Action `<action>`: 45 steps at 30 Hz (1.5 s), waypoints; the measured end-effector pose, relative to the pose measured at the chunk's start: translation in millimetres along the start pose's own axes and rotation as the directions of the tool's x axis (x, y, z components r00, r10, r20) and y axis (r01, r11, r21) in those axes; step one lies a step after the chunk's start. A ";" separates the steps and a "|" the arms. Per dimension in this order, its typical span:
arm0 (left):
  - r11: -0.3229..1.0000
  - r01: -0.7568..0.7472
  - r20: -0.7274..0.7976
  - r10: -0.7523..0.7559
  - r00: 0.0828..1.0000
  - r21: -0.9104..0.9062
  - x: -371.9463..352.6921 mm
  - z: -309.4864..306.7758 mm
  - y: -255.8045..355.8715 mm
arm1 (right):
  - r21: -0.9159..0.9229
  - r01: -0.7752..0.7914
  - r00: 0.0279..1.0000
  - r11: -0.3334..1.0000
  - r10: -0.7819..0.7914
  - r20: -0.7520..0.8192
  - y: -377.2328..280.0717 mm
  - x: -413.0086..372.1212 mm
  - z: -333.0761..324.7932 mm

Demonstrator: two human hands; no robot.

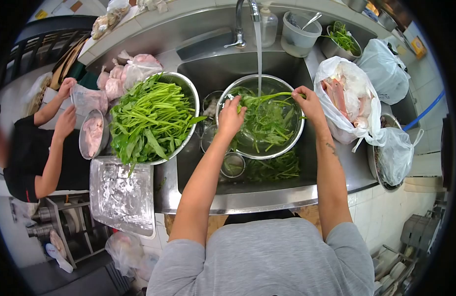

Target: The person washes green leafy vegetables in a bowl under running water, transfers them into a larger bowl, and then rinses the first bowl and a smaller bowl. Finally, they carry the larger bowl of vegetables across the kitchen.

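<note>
Over the bowl (277, 77), greens (270, 121) in hands (231, 117) (309, 101)

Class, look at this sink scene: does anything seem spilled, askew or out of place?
Yes. Loose green leaves lie on the floor of the steel sink, outside the round steel bowl over which the left hand and right hand grip a bunch of green stems; they look spilled.

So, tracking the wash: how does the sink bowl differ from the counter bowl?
The sink bowl holds water and loose greens under the tap; the counter bowl is heaped above its rim. The left hand and right hand hold greens over the sink bowl; the counter bowl is untouched. Both are steel.
</note>
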State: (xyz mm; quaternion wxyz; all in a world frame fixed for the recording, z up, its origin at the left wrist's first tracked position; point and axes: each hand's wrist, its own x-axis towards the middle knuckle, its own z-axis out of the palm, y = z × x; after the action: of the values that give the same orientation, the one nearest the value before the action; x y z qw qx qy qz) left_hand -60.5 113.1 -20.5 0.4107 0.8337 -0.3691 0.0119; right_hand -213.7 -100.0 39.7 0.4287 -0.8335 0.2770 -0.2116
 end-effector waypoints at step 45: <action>0.919 -0.393 0.193 0.393 0.899 -0.037 130.0 29.7 95.9 | 0.109 0.032 0.960 0.994 0.000 -0.280 -38.0 32.5 20.7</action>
State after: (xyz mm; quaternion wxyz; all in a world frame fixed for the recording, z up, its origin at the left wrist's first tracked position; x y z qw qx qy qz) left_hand -34.3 -23.6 66.6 0.3602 0.7397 -0.5683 0.0129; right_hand -166.3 -90.3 63.8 0.4298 -0.7721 0.3155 -0.3458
